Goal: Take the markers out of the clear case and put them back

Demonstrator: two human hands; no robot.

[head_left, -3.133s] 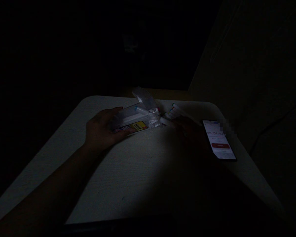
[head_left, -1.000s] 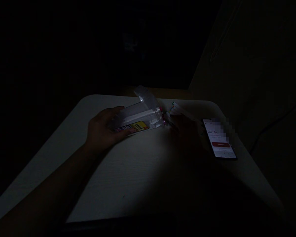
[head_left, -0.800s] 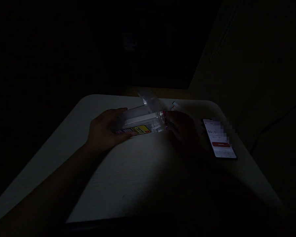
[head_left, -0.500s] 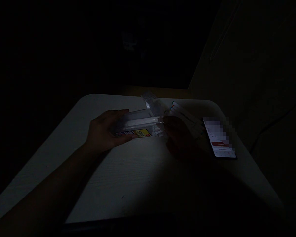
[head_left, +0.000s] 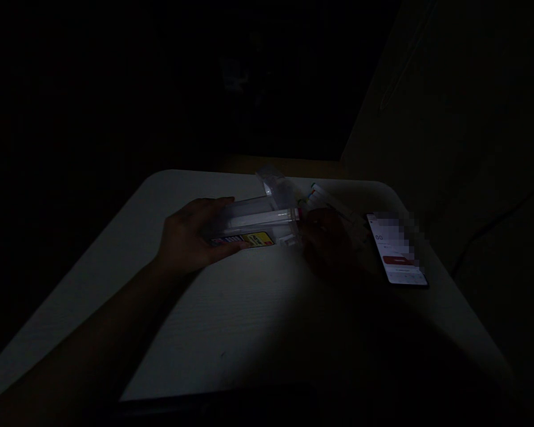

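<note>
My left hand [head_left: 189,237] is wrapped round a clear plastic case [head_left: 253,206] lying on its side, thumb along the near face by a yellow-and-black label [head_left: 258,239]. Inside lies a white marker [head_left: 262,219]; its red end [head_left: 299,214] shows at the case's right-hand opening. A clear flap [head_left: 273,179] stands up behind that opening. Close to the red end is my right hand [head_left: 327,240], fingers bent. Deep shadow hides whether its fingertips grip anything. Beyond it, several white markers [head_left: 331,200] with coloured ends lie on the table, partly hidden by the hand.
A phone [head_left: 398,255] with a lit screen lies right of my right hand. The pale table [head_left: 213,332] has rounded far corners. A dark edge [head_left: 204,400] crosses the near side. A cable [head_left: 476,234] runs down at the right, and the surroundings are very dark.
My right hand has shifted slightly right and down from the case's opening, uncovering the marker's red end. The left hand and case have hardly moved.
</note>
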